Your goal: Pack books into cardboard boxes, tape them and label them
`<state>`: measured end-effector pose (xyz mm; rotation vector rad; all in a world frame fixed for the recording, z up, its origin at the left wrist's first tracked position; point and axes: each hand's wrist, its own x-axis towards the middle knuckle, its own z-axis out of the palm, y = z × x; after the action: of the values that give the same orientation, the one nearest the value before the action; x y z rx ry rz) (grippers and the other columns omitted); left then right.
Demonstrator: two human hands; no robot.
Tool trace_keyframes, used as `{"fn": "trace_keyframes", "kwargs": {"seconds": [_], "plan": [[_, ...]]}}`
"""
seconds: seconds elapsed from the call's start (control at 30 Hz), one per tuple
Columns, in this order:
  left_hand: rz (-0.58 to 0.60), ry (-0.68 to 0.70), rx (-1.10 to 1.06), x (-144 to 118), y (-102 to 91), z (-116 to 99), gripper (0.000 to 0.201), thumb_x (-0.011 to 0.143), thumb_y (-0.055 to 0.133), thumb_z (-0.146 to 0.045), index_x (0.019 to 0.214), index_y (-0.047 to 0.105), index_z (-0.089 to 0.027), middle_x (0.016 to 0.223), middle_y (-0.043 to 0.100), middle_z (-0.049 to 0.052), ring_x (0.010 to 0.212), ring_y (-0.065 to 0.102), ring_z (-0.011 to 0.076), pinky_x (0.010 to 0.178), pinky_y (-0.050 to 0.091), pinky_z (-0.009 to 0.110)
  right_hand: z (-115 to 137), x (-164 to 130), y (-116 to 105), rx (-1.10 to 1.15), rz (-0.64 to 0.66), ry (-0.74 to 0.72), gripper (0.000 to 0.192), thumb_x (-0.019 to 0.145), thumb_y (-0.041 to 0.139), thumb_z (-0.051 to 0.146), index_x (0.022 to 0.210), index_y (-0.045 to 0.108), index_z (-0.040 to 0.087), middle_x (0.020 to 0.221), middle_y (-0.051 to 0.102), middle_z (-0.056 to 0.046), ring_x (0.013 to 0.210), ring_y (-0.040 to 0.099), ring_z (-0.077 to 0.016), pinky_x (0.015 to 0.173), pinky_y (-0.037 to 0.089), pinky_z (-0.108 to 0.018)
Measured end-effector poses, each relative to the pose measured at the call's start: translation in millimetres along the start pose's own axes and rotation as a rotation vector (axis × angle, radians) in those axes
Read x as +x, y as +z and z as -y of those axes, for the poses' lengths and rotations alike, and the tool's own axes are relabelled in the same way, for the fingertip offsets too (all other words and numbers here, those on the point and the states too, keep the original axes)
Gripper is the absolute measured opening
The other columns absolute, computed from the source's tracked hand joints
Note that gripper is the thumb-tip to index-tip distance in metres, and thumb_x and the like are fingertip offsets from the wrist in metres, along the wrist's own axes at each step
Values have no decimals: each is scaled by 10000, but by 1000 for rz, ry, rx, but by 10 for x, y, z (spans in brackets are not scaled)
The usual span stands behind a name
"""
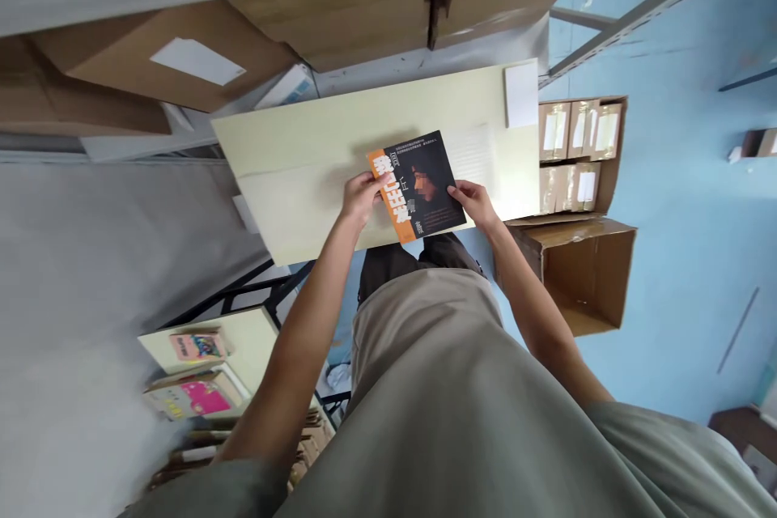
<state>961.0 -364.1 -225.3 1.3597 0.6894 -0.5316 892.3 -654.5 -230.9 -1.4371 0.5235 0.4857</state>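
Between my two hands is a book (428,186) with a black cover, a face printed on it and an orange band with white lettering along its left side. My left hand (361,198) grips the orange edge, thumb on top. At the opposite edge my right hand (477,202) pinches the black cover, thumb on top and the other fingers partly hidden. The book is tilted and held over a pale yellow tabletop (291,170). Behind the book, a printed white sheet (477,154) lies on the table.
A white pad (520,95) lies at the table's right corner. Cardboard boxes (328,12) line the shelf beyond. To the right are a carton of wrapped packs (620,154) and an open carton (586,279). Books (197,398) lie on a lower-left surface.
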Motion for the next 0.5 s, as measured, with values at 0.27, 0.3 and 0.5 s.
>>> {"fn": "trace_keyframes", "kwargs": {"seconds": [0.27,0.3,0.5], "plan": [[-289,115,245,443,692,376,264,774,991,-327,877,792,-187,937,854,58,953,809,243,819,621,302,-203,447,-318,-534,-149,-8,427,1021,725,631,986,791,211,964,860,-106,985,812,-319,921,631,-401],[-310,123,264,448,700,389,227,799,964,-296,888,787,-186,959,861,64,957,809,239,837,624,306,-210,449,-298,-568,-151,-3,370,1048,704,567,1027,802,211,1025,878,-117,1009,825,-322,954,639,-406],[-365,71,294,484,732,409,181,820,908,-238,920,770,-178,985,858,70,971,809,233,883,631,322,-177,372,-375,-698,-121,-13,268,1130,655,415,1168,819,206,1212,878,-154,1081,847,-320,1058,657,-421]]}}
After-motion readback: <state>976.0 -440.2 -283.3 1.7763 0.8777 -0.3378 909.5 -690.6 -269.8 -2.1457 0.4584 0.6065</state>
